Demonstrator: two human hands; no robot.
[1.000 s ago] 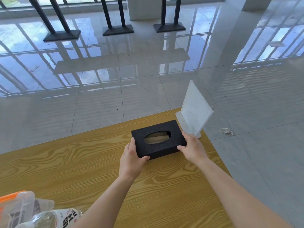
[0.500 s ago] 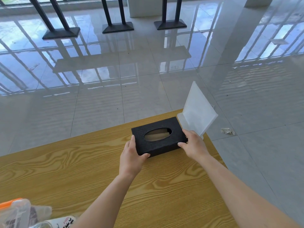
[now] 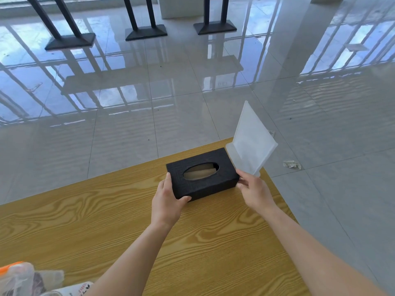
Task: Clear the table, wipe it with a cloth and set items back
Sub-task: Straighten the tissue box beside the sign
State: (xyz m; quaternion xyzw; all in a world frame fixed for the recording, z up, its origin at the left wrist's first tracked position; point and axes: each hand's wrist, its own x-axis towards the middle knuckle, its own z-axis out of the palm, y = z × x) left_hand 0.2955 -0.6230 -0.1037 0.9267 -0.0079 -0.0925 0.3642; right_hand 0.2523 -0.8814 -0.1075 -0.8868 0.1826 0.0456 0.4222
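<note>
A black tissue box (image 3: 203, 174) with an oval opening rests on the wooden table (image 3: 106, 221) near its far right corner. My left hand (image 3: 167, 199) grips the box's near left end, thumb on the front face. My right hand (image 3: 254, 189) holds the box's right end, fingers curled at its corner. A frosted acrylic sign stand (image 3: 250, 142) stands upright right behind the box, at the table's corner, touching or nearly touching my right fingers.
At the near left table edge lie a clear plastic container with an orange lid (image 3: 15, 276) and a labelled bottle (image 3: 72, 289). Beyond the table is glossy tiled floor with a crumpled scrap (image 3: 291, 164) and black stand bases (image 3: 70, 40).
The tissue box has slid a little farther toward the far right corner, up against the sign stand. Both hands stay on its ends.
</note>
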